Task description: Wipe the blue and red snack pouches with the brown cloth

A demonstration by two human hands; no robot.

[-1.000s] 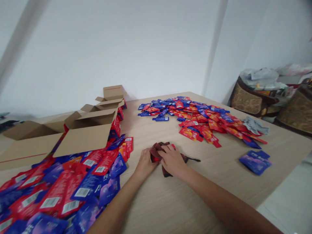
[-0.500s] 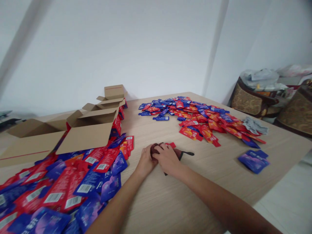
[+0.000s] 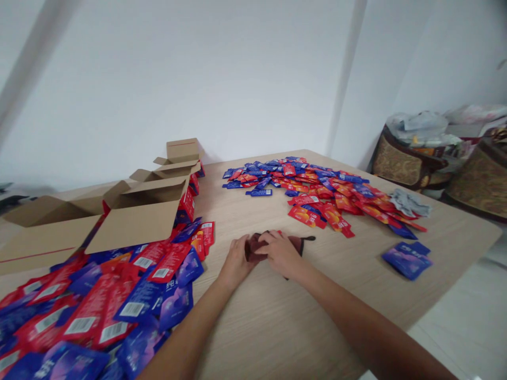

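We find both hands together on one maroon cloth point(image 3: 295, 242) with dark trim, which lies on the bench point(image 3: 257, 330) directly ahead of the person, at the far end of both forearms. The left hand point(image 3: 237, 259) is closed around its left end, thumb and fingers about the gathered edge; the right hand point(image 3: 282, 253) lies over its middle with fingers bent, so that we cannot tell how firmly it grips. As far as the covered outline shows, the long axis runs from left to right across the bench, the dark loop point(image 3: 309, 238) pointing away to the right, past the right hand and nearer to it than to the left. A dark corner shows below the right wrist. We note a fold or opening beside the left fingers; its inside is too dark to judge. The left hand is the nearer to the heap of red and blue sachets point(image 3: 132, 295) before the open cartons point(image 3: 137, 227), and a lone blue sachet point(image 3: 407, 259) lies well apart, to the right.
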